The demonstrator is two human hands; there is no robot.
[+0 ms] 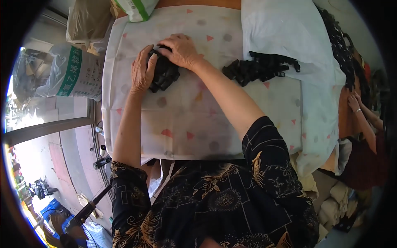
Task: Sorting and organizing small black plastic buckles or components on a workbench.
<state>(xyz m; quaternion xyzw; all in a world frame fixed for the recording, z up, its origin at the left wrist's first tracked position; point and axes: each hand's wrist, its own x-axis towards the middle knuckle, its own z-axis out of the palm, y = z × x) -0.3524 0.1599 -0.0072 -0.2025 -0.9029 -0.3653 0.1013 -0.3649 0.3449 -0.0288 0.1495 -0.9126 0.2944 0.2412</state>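
A bunch of small black plastic parts (166, 73) lies on the patterned tablecloth, left of the middle. My left hand (143, 68) presses against its left side, the thumb lying along the parts. My right hand (182, 49) curls over the far right edge of the same bunch, with some fingertips hidden behind it. Both hands cup the parts between them. To the right, a second pile of black plastic parts (258, 70) rests partly on the cloth and partly on a white sack, with no hand touching it.
A large white sack (281, 29) covers the table's far right. Black linked parts (337, 41) hang over its outer side. A green-and-white bag (135, 9) sits at the back left, and a printed sack (78, 72) stands left of the table. Another person's hands (355, 102) show at the right.
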